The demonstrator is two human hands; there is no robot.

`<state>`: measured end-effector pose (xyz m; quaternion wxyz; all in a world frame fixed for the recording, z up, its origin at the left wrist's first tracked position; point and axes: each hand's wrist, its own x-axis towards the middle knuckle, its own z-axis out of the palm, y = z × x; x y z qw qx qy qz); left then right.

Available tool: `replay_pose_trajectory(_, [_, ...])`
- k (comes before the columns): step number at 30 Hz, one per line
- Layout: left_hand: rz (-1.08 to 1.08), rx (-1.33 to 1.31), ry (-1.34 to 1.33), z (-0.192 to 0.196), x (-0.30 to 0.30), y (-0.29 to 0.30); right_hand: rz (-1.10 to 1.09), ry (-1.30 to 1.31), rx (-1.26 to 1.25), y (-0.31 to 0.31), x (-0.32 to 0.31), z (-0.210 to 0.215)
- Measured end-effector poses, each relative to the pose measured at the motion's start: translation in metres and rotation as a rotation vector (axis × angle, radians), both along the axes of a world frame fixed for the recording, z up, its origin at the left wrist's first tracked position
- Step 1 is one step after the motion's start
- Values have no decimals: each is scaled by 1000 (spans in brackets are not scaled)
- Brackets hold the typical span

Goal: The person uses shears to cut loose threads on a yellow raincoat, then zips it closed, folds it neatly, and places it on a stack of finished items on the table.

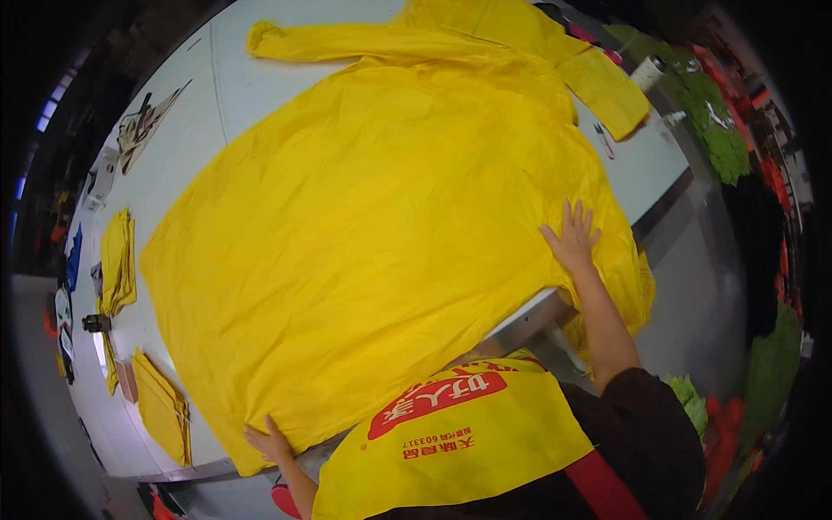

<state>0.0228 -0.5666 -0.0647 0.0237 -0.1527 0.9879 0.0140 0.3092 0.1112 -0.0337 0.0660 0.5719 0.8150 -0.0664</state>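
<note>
A large yellow raincoat-like garment lies spread over the white table, its wide lower part toward me. One sleeve stretches to the far left and another part reaches the far right. My right hand rests flat on the garment's right side near the table corner, fingers spread. Down at the near-left hem, my left hand touches the fabric with its fingers extended and the thumb apart. Some cloth hangs past the table edge below my right forearm. Shallow wrinkles run across the fabric.
Folded yellow pieces and another yellow stack lie along the left side. A thread cone and a small pen-like tool are at the far right. Green cloth hangs beyond. The metal table corner is close to my body.
</note>
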Motion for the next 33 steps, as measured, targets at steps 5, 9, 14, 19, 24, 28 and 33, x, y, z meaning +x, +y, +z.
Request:
replay_pose_trajectory(5, [488, 157, -5, 77, -34, 73, -172, 1130, -323, 27, 59, -11])
replay_pose_trajectory(9, [-409, 145, 303, -68, -32, 98, -613, 1581, -1098, -60, 121, 15])
replay_pose_trajectory(14, [-1676, 488, -115, 17, 115, 331, -895, 1939, -1484, -148, 168, -51])
replay_pose_trajectory(19, [-2037, 446, -134, 18, 146, 416, -1084, 2485, -355, -82, 142, -50])
replay_pose_trajectory(24, [-2065, 400, -20, 6, 142, 417, -184, 2143, 76, -80, 81, 116])
replay_pose_trajectory(28, [-2078, 409, -42, 7, 146, 415, 666, 1144, 378, -118, 7, 120])
replay_pose_trajectory(33, [-1902, 538, 21, 1, 140, 354, 1173, 490, 183, -157, -56, 99])
